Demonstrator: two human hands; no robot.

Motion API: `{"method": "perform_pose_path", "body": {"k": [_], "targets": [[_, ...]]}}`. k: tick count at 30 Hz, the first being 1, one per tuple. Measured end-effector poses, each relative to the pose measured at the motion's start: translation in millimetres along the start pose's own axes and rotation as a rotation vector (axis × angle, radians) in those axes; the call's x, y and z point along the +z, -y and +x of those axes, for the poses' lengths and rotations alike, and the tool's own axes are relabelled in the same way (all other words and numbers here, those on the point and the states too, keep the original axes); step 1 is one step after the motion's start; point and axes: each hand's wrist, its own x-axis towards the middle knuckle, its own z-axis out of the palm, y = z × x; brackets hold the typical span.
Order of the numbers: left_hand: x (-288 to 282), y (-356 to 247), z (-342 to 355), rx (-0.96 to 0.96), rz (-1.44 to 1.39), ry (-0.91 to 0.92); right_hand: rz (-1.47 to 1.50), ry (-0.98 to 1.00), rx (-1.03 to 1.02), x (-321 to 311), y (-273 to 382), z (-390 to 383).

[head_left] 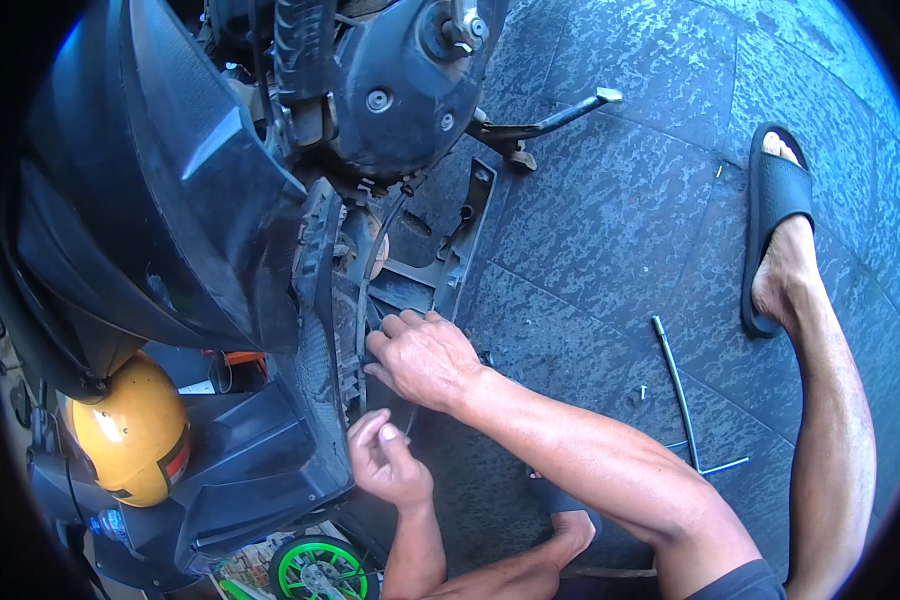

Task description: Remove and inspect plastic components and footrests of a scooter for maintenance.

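Observation:
A dark motor scooter stands on my left, its black footboard edge (pixel 315 270) running down beside my hands. Alongside it, a long black plastic panel (pixel 478 215) hangs off the underside, with a gap and cables (pixel 388 225) between. My right hand (pixel 425 362) bends down over the panel and gap, its fingers curled; the fingertips are hidden. Just below it, next to the footboard, is my left hand (pixel 392 468). Its fingers are curled in with the thumb near them, and I cannot make out anything small between them.
A T-handle wrench (pixel 678 395) lies on the dark patterned floor (pixel 610 210), near a small bolt (pixel 643 393). The side stand (pixel 555 122) juts out under the engine cover (pixel 405 95). A yellow helmet (pixel 135 430) rests on the scooter; a green-rimmed wheel (pixel 320 568) is below. A sandalled foot (pixel 785 210) is at right.

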Motion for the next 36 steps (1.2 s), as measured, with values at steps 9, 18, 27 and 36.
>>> {"method": "perform_pose_path", "body": {"k": [9, 18, 27, 36], "targets": [[-19.4, -36.2, 60.2, 0.277, 0.660, 0.013, 0.125, 0.004, -0.040, 4.3, 6.1, -17.5], [-24.6, -16.6, 70.5, 0.160, 0.649, 0.126, 0.427, -0.108, 0.128, 19.1, 14.9, -30.3], [-21.5, -30.0, 73.6, 0.090, 0.645, 0.128, 0.238, 0.093, 0.028, -2.4, -8.8, -2.5], [-19.9, -32.7, 72.5, 0.084, 0.624, 0.135, 0.126, -0.005, 0.013, 5.1, -4.1, -3.1]]}}
